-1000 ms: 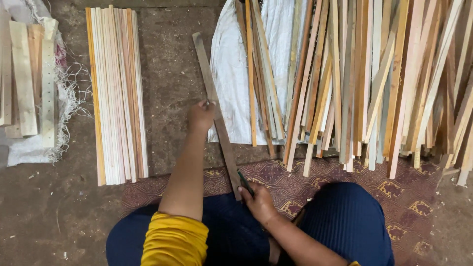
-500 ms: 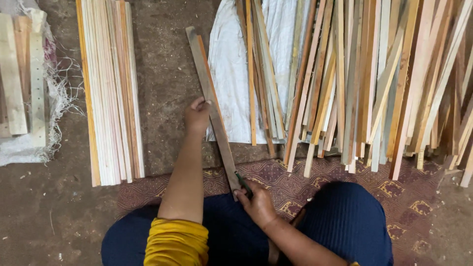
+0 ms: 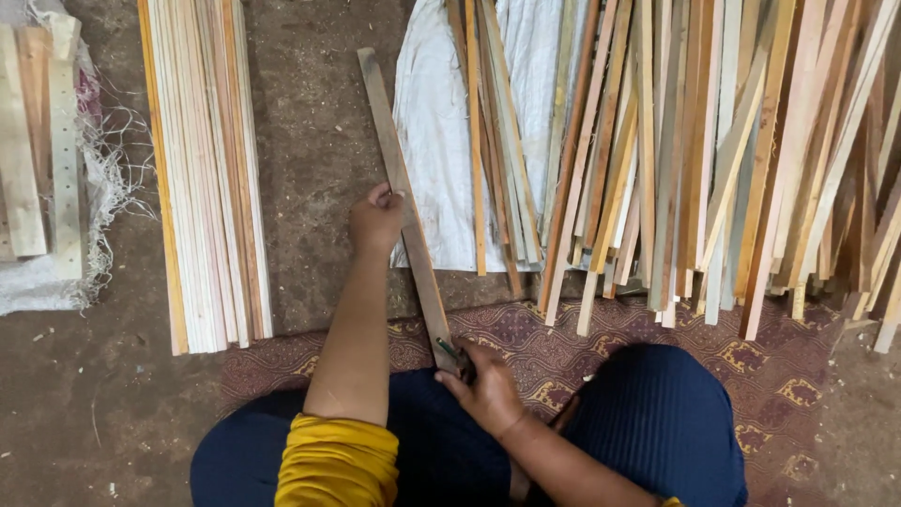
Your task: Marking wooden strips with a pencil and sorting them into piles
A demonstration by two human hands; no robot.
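Looking down from the head camera, I take the long dark slat [image 3: 405, 202] as my landmark; it lies on the dirt floor [image 3: 310, 141], running from near my lap up and slightly leftward.

Left hand [image 3: 375, 223]: fingers curled shut over the slat's left edge about midway along it. Judgement: it pins the slat flat so it cannot slide or pivot.

Right hand [image 3: 485, 387]: at the slat's near end, fingers closed around a small dark tool [image 3: 454, 352] whose tip meets the wood. I cannot tell what kind of tool it is; the hand covers most of it. Working at the end nearest the body keeps the tool hand close and steady, I judge.

Left of the slat: a neat bundle [image 3: 202, 178] of pale strips, aligned side by side, well apart from it. Right of the slat: a white sack [image 3: 441, 160] spread flat, touching or just under the slat's right edge; I cannot tell which. On and beyond the sack, a loose pile [image 3: 694, 160] of mixed strips, fanned and overlapping.

Near end of the slat sits over a patterned rug [image 3: 582, 347] that I am seated on.

Hidden or cut off: bundle and pile run past the top edge; pile also past the right edge. Far left of the bundle, pale boards [image 3: 38, 141] on a frayed sack are partly out of frame. The slat's near tip is covered by the right hand.
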